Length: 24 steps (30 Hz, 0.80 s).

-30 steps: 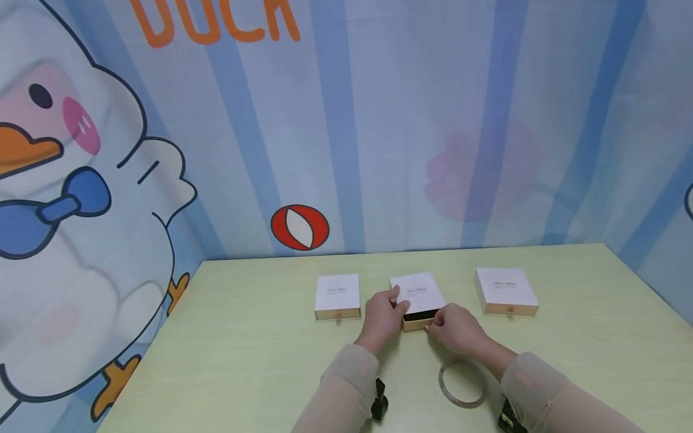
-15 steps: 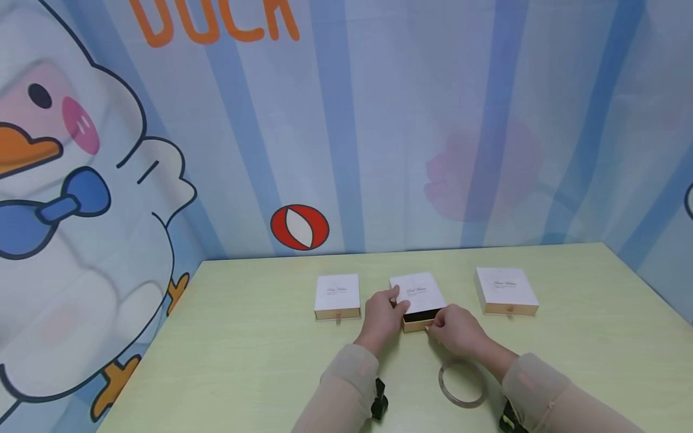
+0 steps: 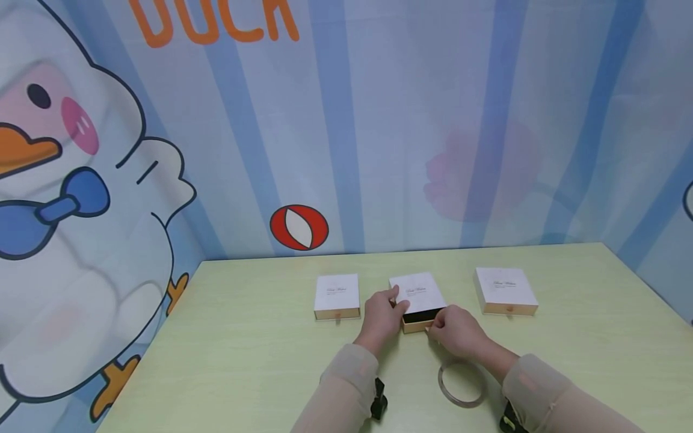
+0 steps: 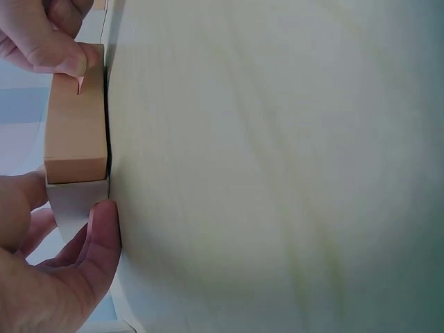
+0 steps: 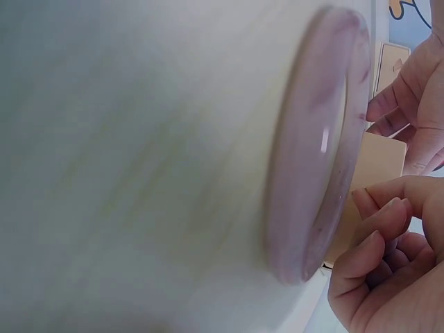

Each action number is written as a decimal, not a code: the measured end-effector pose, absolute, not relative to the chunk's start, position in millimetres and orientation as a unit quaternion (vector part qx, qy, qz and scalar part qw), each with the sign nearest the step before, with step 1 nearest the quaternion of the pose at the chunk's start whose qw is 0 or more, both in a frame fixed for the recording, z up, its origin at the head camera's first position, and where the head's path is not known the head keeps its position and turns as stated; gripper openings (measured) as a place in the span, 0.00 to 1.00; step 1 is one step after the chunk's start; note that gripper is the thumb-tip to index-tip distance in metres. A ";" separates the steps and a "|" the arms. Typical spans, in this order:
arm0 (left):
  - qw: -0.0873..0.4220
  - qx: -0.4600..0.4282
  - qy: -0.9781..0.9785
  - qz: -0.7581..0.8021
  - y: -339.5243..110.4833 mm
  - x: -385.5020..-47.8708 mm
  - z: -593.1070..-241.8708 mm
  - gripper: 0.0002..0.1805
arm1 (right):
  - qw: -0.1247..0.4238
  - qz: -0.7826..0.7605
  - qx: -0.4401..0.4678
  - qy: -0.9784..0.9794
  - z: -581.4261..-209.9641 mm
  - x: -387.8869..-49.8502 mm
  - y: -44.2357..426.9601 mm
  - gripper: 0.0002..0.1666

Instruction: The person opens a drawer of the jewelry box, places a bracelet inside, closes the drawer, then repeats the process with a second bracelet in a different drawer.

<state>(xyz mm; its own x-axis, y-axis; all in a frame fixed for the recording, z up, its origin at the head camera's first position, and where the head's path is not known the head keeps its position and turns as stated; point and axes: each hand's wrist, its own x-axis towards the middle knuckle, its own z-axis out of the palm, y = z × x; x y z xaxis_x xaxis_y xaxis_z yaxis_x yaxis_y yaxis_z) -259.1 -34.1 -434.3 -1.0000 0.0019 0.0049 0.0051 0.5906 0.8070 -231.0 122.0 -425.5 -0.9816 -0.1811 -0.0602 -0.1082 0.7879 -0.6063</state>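
So, left to right in the head view: left box [image 3: 337,294], white top, tan front, just below and left of centre on pale table [image 3: 260,361]. Then gripping middle box [image 3: 418,293] with left hand [image 3: 381,319], bent round its white sleeve [image 4: 71,202]. Middle box right of centre, lower half, with tan drawer [image 3: 415,327] partly out, dark inside [image 3: 423,316] visible. Pinching drawer's small tab [image 4: 80,84] with right hand [image 3: 459,332], between thumb and finger. Just below, lower right of centre: purplish bangle [image 5: 305,152], flat on table, apart from drawer. Farther right: right box [image 3: 507,291], drawer in. Versus 1.0 s ago: drawer very slightly farther out; same grips, same spots for bangle and outer boxes.
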 end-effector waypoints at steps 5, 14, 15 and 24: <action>0.007 -0.005 -0.893 -0.450 -34.4 -258.7 -434.3 0.24 | 0.059 -0.319 -0.075 0.943 -425.7 -230.1 121.7 0.17; 0.005 0.000 -0.891 -0.454 -34.1 -259.0 -433.3 0.24 | 0.060 -0.320 -0.073 0.943 -425.1 -228.9 121.8 0.17; 0.005 0.000 -0.891 -0.454 -34.0 -258.9 -433.2 0.24 | 0.059 -0.319 -0.075 0.943 -425.1 -228.9 122.0 0.17; 0.010 -0.004 -0.893 -0.450 -33.9 -258.4 -433.6 0.24 | 0.055 -0.314 -0.081 0.945 -425.5 -227.7 123.0 0.16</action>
<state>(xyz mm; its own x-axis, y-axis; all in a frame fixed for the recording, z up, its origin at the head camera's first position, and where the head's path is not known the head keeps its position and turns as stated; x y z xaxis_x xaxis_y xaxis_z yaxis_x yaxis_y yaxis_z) -258.4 -33.9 -433.6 -0.9998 -0.0018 0.0216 0.0164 0.5944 0.8040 -227.7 123.0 -425.5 -0.9809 -0.1872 -0.0532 -0.1182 0.7902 -0.6013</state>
